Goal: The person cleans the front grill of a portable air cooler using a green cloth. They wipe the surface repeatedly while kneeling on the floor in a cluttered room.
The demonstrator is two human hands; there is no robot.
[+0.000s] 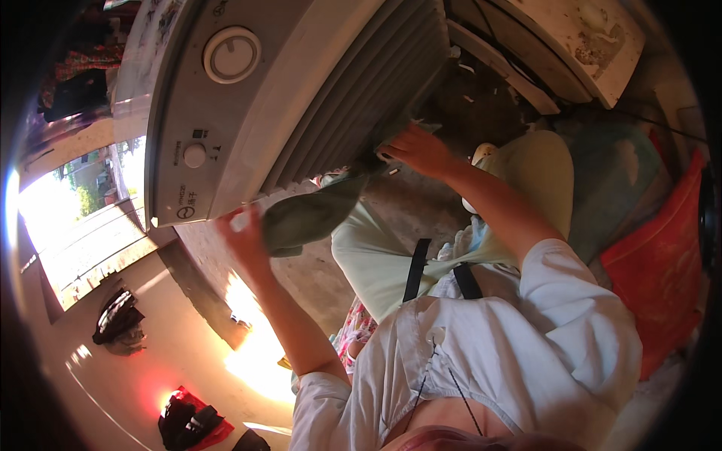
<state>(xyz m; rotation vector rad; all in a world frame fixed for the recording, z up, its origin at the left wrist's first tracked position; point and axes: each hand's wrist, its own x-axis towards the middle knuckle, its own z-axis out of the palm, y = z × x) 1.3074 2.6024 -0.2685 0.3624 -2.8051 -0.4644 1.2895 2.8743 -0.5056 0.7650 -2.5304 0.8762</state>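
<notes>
A dark green cloth (pixel 316 217) stretches below the front of a washing machine (pixel 248 141) with a ribbed lower panel. My right hand (pixel 420 149) has its fingers closed on the cloth's far part, close to the ribbed panel. My left hand (pixel 246 237) is blurred by motion at the near lower corner of the machine. The cloth's other end lies right against that hand, but the blur hides whether the fingers grip it. A large round dial (pixel 232 54) and a smaller knob (pixel 194 155) sit on the machine's control panel.
A red bag (pixel 657 270) lies at the right, beside a dark green sheet (pixel 609 169). At the upper right stands a stained whitish box-like thing (pixel 609 51). Dark items, one with red (pixel 194 420), are at the lower left. Litter dots the concrete floor (pixel 316 276).
</notes>
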